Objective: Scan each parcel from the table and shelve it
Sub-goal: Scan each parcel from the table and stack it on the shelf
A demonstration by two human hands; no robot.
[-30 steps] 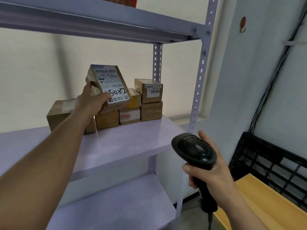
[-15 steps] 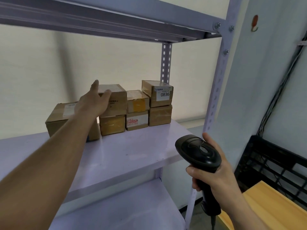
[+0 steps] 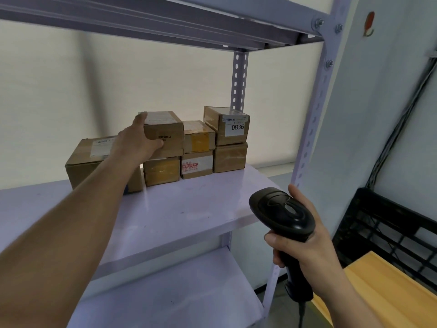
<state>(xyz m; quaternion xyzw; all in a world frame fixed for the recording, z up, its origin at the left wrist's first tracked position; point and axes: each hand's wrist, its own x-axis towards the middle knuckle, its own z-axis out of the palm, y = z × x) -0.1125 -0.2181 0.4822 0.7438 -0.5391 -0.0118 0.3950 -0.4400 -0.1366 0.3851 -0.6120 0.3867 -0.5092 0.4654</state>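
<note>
Reaching over the shelf board point(image 3: 189, 209) in the head view, the left hand point(image 3: 139, 140) is touching the parcel point(image 3: 165, 133). This parcel is sitting at the same height as the 0836 box point(image 3: 227, 125) and two stacks to that box's left. It is resting on top of a yellow-taped box point(image 3: 162, 171). The fingers are lying fairly straight along the parcel's left corner and the thumb is pressing flat on its front face. The hand seems to be steadying the parcel rather than clasping it, though the far fingers are hiding behind the carton.

A box with an orange patch point(image 3: 198, 139) is standing between the parcel and the 0836 box. A large carton point(image 3: 94, 157) is sitting farthest left of the 0836 box, partly behind the forearm.

The right hand point(image 3: 305, 247) is showing below and to the right of the 0836 box, in front of the shelf. Its fingers are wrapping tightly around the handle of the black scanner point(image 3: 283, 216). A black crate point(image 3: 390, 230) and a wooden table point(image 3: 378, 292) are lying further right and lower.
</note>
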